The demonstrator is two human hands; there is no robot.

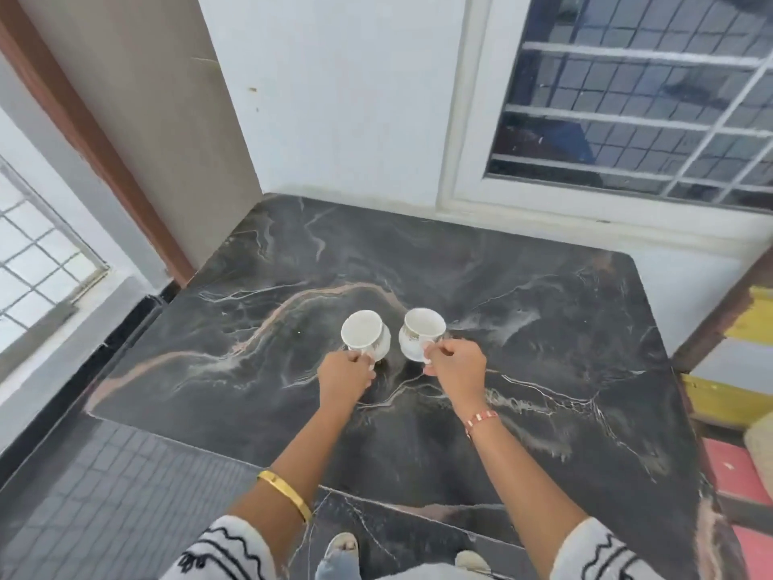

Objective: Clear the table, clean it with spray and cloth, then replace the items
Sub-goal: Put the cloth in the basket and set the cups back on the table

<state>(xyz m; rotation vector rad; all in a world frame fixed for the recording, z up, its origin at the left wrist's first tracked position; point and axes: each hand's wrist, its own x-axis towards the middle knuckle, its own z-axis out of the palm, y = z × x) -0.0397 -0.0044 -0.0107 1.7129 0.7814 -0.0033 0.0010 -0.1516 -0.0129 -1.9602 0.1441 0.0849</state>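
Head view: left hand [345, 376] and right hand [456, 370] each pinch a cup handle; left cup [363, 330] and right cup [422, 327] on saucers look light, brittle china, slippery on the marble counter [543, 328].

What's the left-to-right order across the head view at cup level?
Left window → left hand → left cup → right cup → right hand → yellow shelf edge.

Two white cups, the left cup [362, 334] and the right cup [421, 331], sit upright side by side mid-frame on the dark marble table [543, 328].
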